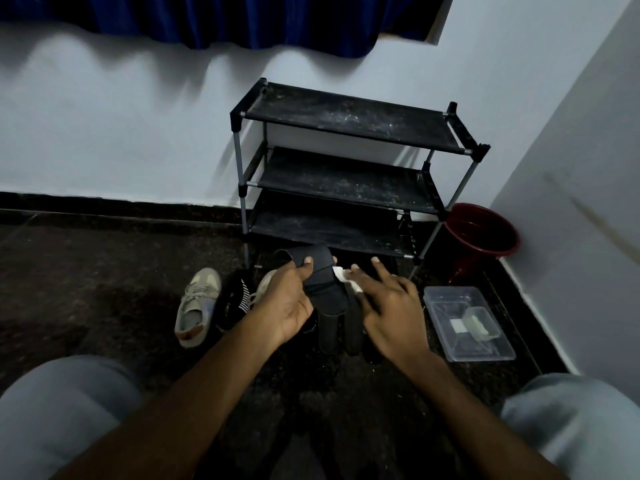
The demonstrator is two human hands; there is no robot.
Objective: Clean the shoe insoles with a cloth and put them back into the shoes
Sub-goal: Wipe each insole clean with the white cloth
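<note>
Black bent insole (317,271), left hand (289,299)

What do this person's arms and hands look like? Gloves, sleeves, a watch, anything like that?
Both forearms are bare right up to the bottom edge of the picture: no sleeves show. The left hand and the right hand wear no gloves, and no watch, ring or bracelet is visible. Light grey trouser fabric covers the knees.

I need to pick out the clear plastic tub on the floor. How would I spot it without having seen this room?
Start at the black shoe rack against the wall, then look right to the red bucket in the corner. Just in front of that bucket, on the dark floor, sits the clear plastic tub. It is the only see-through thing there, rectangular, with a small lidded box inside.
</note>
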